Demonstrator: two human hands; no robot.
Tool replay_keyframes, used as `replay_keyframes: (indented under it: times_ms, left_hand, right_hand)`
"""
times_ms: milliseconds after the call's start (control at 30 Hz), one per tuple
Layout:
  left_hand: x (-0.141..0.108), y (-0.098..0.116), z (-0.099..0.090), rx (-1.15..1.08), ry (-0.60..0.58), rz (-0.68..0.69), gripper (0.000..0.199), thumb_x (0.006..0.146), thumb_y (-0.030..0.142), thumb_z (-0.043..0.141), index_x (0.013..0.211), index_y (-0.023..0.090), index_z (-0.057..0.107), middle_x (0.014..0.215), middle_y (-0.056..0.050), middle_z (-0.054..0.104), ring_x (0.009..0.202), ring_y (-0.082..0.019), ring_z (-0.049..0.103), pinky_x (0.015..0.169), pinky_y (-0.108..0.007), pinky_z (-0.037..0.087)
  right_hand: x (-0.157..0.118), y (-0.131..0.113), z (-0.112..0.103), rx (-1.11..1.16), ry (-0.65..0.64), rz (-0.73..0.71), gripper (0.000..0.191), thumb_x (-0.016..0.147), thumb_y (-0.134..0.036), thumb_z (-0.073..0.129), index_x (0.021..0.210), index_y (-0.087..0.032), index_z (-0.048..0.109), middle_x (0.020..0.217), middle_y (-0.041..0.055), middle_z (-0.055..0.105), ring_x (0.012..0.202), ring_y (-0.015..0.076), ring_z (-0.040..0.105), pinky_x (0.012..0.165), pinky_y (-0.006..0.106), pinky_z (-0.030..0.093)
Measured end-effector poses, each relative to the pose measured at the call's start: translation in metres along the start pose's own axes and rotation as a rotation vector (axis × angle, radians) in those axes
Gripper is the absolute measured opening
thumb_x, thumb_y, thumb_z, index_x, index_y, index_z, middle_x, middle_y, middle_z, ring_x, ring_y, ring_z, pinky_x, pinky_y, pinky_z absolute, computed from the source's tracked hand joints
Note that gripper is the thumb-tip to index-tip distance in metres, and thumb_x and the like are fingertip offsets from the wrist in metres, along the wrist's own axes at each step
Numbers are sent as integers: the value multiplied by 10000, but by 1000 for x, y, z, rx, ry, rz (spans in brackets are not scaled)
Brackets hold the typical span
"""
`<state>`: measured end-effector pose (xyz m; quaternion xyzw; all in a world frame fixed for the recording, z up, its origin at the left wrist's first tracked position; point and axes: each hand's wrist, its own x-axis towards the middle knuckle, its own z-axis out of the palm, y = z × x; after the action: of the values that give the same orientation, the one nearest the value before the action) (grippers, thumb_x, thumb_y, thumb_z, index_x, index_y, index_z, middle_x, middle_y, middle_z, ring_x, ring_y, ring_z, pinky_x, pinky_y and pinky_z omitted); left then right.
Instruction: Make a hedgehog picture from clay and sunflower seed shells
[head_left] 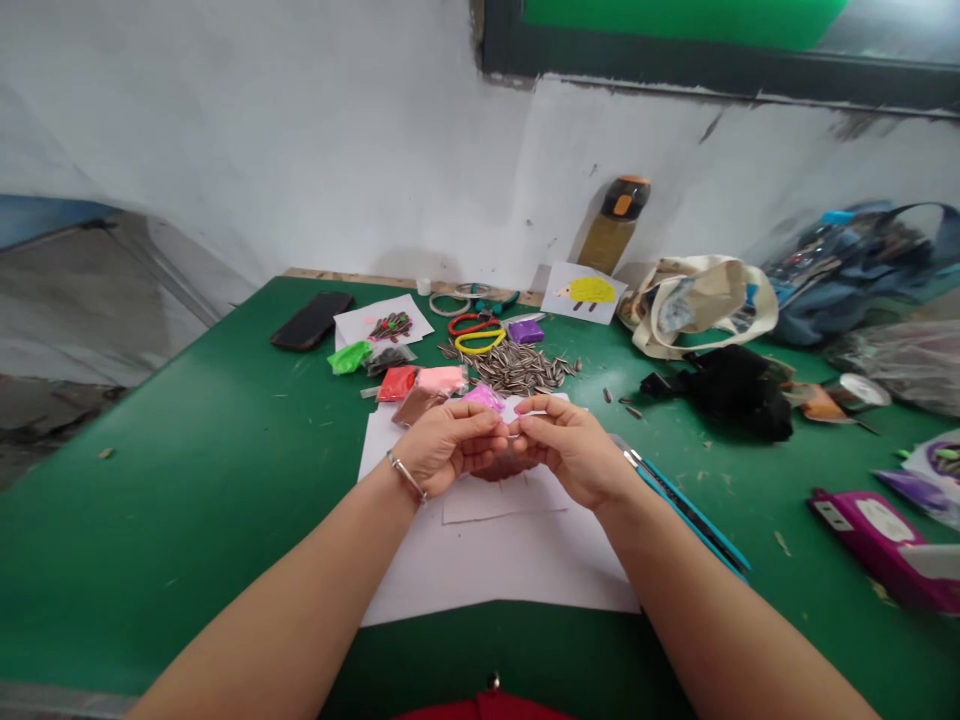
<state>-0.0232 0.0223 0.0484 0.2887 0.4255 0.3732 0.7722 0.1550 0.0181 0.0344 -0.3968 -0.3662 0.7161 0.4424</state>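
Note:
My left hand [461, 442], with a bracelet [407, 476] on its wrist, meets my right hand [568, 450] fingertip to fingertip. Both are closed in a pinch; a small pale bit shows between them, too tiny to name. Directly below lies a brown shape [504, 468] on a white card [502, 506], partly hidden by the fingers. Larger white paper [495, 570] spreads underneath. Just beyond the hands are a pink packet [486, 398], a brown packet [418, 404], a light pink packet [442, 379], a red packet [396, 383] and a heap of striped sunflower seeds [525, 370].
Scissors with a yellow handle [480, 343] lie behind the seeds. A phone [311, 321] and a seed-decorated card [417, 310] are back left. A hedgehog drawing [581, 292] leans near a bottle [615, 225]. Blue pens [686, 510], a black cloth [739, 395] and a magenta device [885, 540] sit right.

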Motion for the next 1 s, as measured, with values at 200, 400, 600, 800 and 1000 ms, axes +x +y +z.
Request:
replay_keyframes:
  times_ms: [200,400,600,800,1000]
  left_hand:
    - [2,0,0,5,41,27,209,688,252,764,686,135,591,675,6,619,579,-78,574,534,-189,426]
    - [4,-2,-1,29,36,38,275,628,289,800,669,133,577,647,19,594,540,-65,551,484,-165,381]
    - [5,-3,-2,13,53,17,279,643,316,793,677,134,585,634,15,595,515,-59,538,482,-166,388]
    - [3,-3,-1,23,-19,13,173,694,232,760,697,127,623,682,-2,615,589,-71,574,535,-173,426]
    - [3,-3,-2,15,-17,20,170,730,253,739,695,126,633,689,6,608,590,-63,566,552,-180,434]
  right_hand:
    - [1,0,1,-45,6,-26,197,710,-305,733,803,-162,635,763,28,693,609,105,619,610,246,476]
    - [3,1,2,-91,24,-77,238,750,-351,697,691,-163,563,595,-16,611,453,72,504,464,211,351]
    - [3,2,2,-83,35,-87,248,744,-336,693,660,-167,532,555,-35,568,422,58,444,453,213,317]
    - [3,4,3,-144,58,-72,155,717,-244,680,723,-172,543,668,1,640,532,100,552,509,223,372]
    - [1,3,7,-233,65,-150,133,732,-225,647,844,-192,584,649,-23,610,543,96,513,502,223,369]
